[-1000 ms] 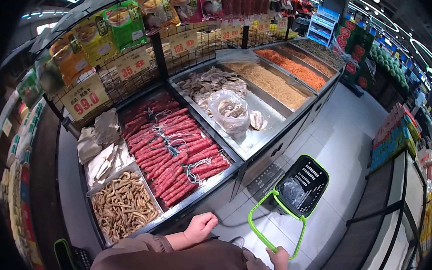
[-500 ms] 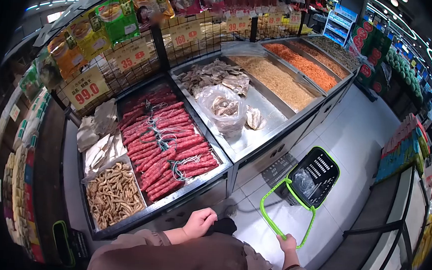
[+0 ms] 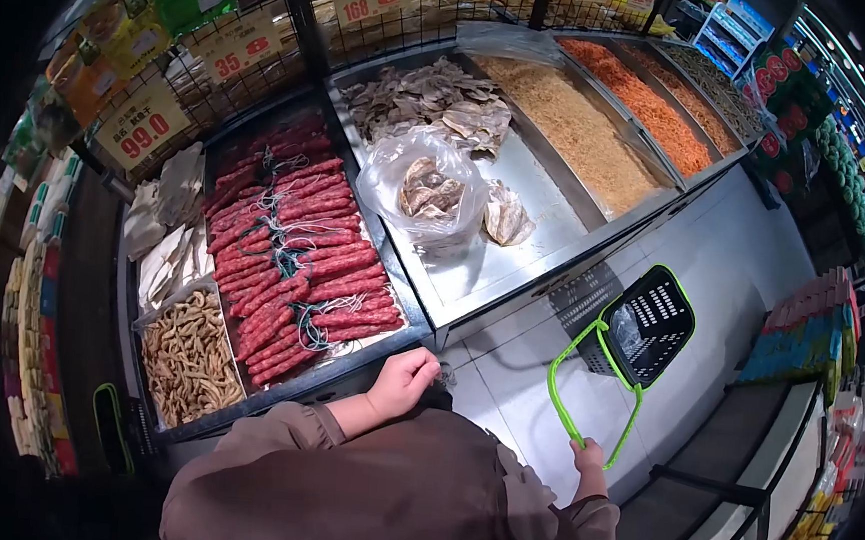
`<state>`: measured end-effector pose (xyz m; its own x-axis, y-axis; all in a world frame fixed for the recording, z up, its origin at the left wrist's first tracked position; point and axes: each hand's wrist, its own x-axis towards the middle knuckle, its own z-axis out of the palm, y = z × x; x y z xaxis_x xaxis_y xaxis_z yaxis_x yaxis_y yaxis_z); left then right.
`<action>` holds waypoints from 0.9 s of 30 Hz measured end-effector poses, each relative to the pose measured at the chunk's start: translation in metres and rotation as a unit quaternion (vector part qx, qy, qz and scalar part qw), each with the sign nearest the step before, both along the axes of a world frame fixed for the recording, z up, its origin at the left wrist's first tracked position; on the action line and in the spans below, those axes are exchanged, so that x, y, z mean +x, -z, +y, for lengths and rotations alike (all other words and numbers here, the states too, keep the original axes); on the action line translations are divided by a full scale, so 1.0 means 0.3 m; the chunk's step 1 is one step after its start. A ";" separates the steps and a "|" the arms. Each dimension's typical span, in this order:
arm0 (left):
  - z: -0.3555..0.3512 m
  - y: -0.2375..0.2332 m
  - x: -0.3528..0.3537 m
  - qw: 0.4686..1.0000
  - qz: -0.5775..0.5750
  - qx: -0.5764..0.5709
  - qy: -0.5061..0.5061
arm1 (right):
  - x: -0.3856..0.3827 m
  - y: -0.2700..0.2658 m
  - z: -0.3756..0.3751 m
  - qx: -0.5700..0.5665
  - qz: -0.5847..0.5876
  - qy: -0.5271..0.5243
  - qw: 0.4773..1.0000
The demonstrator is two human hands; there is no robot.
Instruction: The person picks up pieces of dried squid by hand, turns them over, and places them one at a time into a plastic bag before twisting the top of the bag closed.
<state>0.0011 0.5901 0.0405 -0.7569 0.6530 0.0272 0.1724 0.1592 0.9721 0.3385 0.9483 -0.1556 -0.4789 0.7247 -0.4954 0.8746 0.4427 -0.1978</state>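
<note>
My right hand (image 3: 588,454) is wrapped round the long green handle (image 3: 563,405) of a black shopping basket (image 3: 662,321) with a green rim. The basket stands tilted on the floor, a clear plastic bag (image 3: 625,327) inside it. My left hand (image 3: 405,380) is curled into a fist in front of my body, near the counter's corner; whatever its palm may hold is hidden. Beyond it, an open clear bag (image 3: 426,184) of dried fish sits in a metal tray (image 3: 547,206), beside a loose dried fish piece (image 3: 507,215). Red sausages (image 3: 298,251) tied with string lie in the bin to the left.
Dried fish (image 3: 429,99) are heaped behind the bag. Bins of tan flakes (image 3: 573,124) and orange dried goods (image 3: 644,109) run to the right. Small brown dried goods (image 3: 191,358) lie at near left. A shelf (image 3: 740,462) borders the tiled aisle (image 3: 724,260) on the right.
The view has tilted down and come closer to the counter. The basket appears higher and further right, my right hand still on its handle. My left fist looks nearer the counter edge.
</note>
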 end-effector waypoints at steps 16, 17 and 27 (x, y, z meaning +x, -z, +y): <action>0.134 0.023 -0.180 0.980 -0.030 -0.068 -0.182 | -0.289 0.230 0.429 -0.082 -0.237 -0.090 0.964; 0.150 0.013 -0.177 0.979 -0.038 -0.070 -0.187 | -0.308 0.258 0.442 -0.073 -0.242 -0.096 0.963; 0.400 0.089 -0.208 0.974 -0.066 -0.125 -0.177 | -0.593 0.314 0.556 -0.098 -0.264 -0.124 0.951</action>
<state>-0.0612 0.7101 0.0139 -0.9215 0.3248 -0.2128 -0.0609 0.4203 0.9053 0.1606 1.1152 -0.2497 -0.2692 0.4900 -0.8291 0.7483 0.6484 0.1402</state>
